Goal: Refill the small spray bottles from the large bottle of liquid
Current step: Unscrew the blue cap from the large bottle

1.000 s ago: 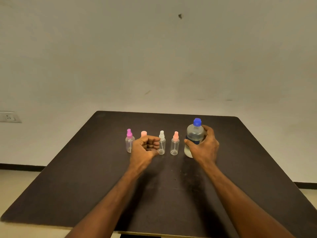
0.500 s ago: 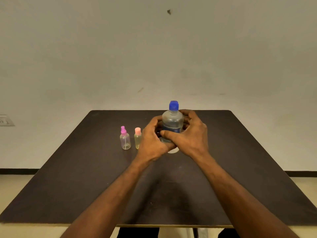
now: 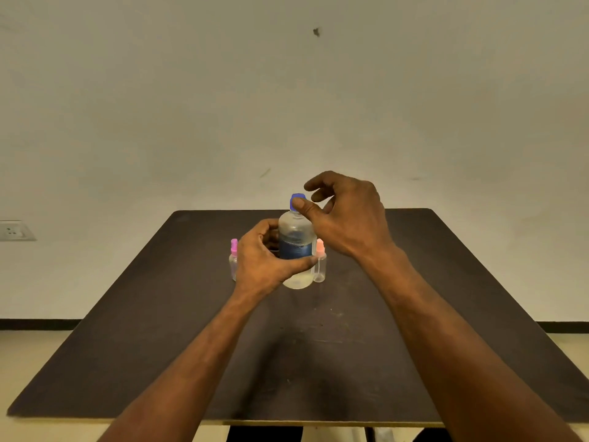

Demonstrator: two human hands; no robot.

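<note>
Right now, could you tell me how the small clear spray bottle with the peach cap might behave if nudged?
The small clear spray bottle with the peach cap looks empty, so probably very light. Tall and narrow, it would likely tip easily. The left hand gripping the large clear blue-capped bottle is close enough to bump it.

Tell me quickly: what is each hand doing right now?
Left hand: grips the large bottle.
Right hand: fingers curled at the blue cap, thumb touching it; grip unclear.

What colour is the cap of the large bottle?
Blue; the cap shows best in the head view.
</note>
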